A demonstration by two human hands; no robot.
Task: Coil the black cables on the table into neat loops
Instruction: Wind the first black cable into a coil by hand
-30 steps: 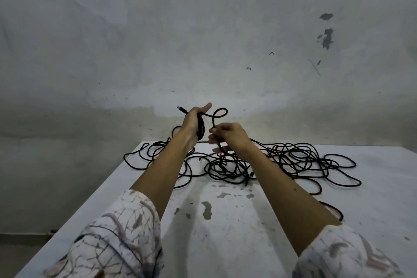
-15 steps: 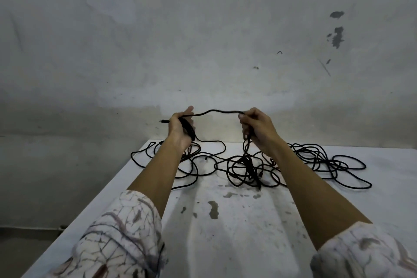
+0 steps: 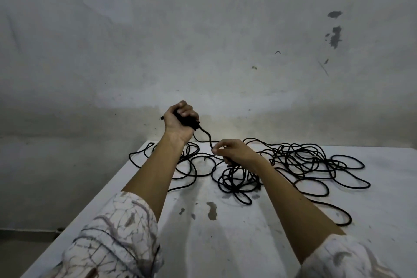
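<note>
Tangled black cables (image 3: 300, 162) sprawl across the far table (image 3: 225, 244); its near half lies bare.

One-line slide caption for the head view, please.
Left hand grips a small coil of black cable above the white table while the right hand pinches the next length from the tangle.

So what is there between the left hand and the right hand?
In the head view, a slack run of black cable hangs from the left hand to the right hand.

Two hands: left hand (image 3: 180, 119), right hand (image 3: 234, 152). One table (image 3: 248, 232). Cable tangle (image 3: 304, 162), count unclear.
</note>
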